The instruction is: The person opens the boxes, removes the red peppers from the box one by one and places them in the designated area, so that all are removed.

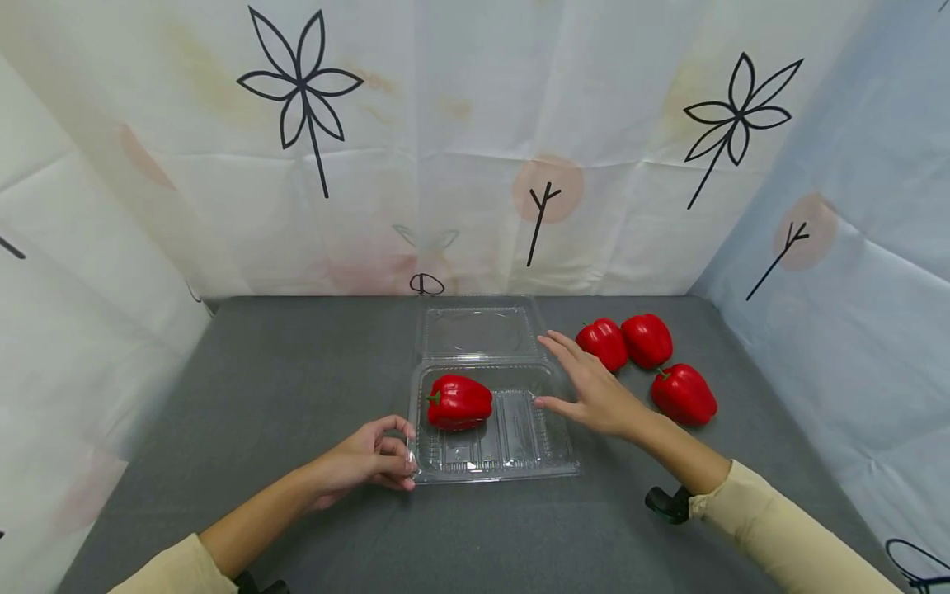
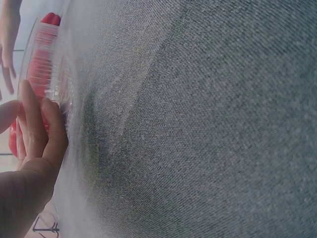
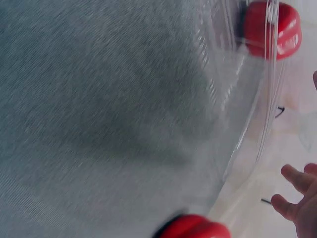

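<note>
A clear plastic clamshell container [image 1: 512,477] lies on the grey table with its lid [image 1: 478,330] folded back behind it. One red bell pepper [image 1: 460,402] lies on its side in the left part of the tray, green stem pointing left. My left hand [image 1: 374,454] pinches the container's left edge; the left wrist view shows its fingers [image 2: 35,121] against the clear side wall. Above the container's right side, my right hand [image 1: 597,392] is held with fingers spread and nothing in it. In the right wrist view, that hand [image 3: 304,203] appears apart from the container's rim.
Three more red bell peppers lie right of the container: two side by side, one pepper [image 1: 603,344] and another [image 1: 647,340], and a third pepper [image 1: 684,394] nearer. White patterned cloth [image 1: 460,165] hangs behind the grey table [image 1: 312,355] and along both sides.
</note>
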{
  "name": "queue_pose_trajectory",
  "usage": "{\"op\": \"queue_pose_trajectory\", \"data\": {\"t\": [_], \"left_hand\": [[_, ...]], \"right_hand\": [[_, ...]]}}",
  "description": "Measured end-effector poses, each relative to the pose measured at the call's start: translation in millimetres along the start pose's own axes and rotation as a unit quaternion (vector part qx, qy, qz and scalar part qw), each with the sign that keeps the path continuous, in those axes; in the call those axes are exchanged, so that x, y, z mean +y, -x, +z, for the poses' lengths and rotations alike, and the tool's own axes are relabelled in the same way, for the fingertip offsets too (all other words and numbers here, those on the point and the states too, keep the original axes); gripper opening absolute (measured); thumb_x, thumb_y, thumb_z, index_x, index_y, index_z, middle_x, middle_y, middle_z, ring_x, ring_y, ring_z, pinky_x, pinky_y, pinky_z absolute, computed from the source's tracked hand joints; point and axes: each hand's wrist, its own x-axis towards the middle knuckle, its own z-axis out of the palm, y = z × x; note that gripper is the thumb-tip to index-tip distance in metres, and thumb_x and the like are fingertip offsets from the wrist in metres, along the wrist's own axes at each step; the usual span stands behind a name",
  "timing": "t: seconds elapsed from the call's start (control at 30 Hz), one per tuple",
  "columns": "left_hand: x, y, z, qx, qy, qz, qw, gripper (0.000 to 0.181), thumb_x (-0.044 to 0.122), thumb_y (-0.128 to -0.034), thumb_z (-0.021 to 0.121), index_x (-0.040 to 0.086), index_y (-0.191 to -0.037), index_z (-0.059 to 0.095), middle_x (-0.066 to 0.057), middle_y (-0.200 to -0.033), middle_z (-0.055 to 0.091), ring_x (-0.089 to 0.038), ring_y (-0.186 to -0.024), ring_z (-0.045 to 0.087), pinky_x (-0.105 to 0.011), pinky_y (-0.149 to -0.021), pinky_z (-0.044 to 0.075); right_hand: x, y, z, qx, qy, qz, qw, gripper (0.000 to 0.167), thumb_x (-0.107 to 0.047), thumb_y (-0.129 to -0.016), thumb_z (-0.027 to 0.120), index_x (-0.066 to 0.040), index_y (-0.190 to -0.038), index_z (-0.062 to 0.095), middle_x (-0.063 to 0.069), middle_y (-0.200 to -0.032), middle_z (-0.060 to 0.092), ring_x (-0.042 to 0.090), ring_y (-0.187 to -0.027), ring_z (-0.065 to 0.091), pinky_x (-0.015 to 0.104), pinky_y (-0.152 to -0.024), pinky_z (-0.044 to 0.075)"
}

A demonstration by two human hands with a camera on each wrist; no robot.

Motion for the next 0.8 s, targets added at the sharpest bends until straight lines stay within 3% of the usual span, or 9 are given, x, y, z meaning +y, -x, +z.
{"op": "queue_pose_trajectory", "data": {"t": [0.23, 0.47, 0.8], "left_hand": [[-0.3, 0.6, 0.4, 0.002, 0.001, 0.0, 1.0, 0.044, 0.006, -0.0899, 0.07, 0.0, -0.121, 0.039, -0.01, -0.084, 0.066, -0.027, -0.078, 0.071, -0.046, -0.085, 0.058], [-1.6, -0.5, 0.1, -0.001, 0.001, 0.004, 1.0, 0.045, 0.005, -0.0898, 0.07, -0.001, -0.121, 0.038, -0.008, -0.083, 0.065, -0.027, -0.078, 0.071, -0.045, -0.085, 0.058], [-1.0, -0.8, 0.1, -0.001, -0.001, 0.003, 1.0, 0.043, 0.006, -0.0897, 0.07, 0.001, -0.12, 0.039, -0.01, -0.084, 0.066, -0.029, -0.079, 0.071, -0.046, -0.084, 0.058]], "right_hand": [[-15, -11.1, 9, -0.048, 0.0, -0.033, 0.9983, 0.091, -0.036, -0.086, 0.077, -0.012, -0.157, 0.026, 0.01, -0.161, 0.028, 0.03, -0.141, 0.041, 0.06, -0.112, 0.03], [-24, -19.8, 21, -0.1, 0.005, -0.054, 0.9935, 0.086, -0.04, -0.089, 0.073, -0.012, -0.157, 0.027, 0.01, -0.161, 0.029, 0.028, -0.142, 0.038, 0.063, -0.112, 0.028], [-39, -29.3, 34, -0.165, 0.005, -0.05, 0.985, 0.082, -0.037, -0.089, 0.074, -0.013, -0.155, 0.031, 0.008, -0.156, 0.039, 0.027, -0.14, 0.042, 0.058, -0.111, 0.033]]}}
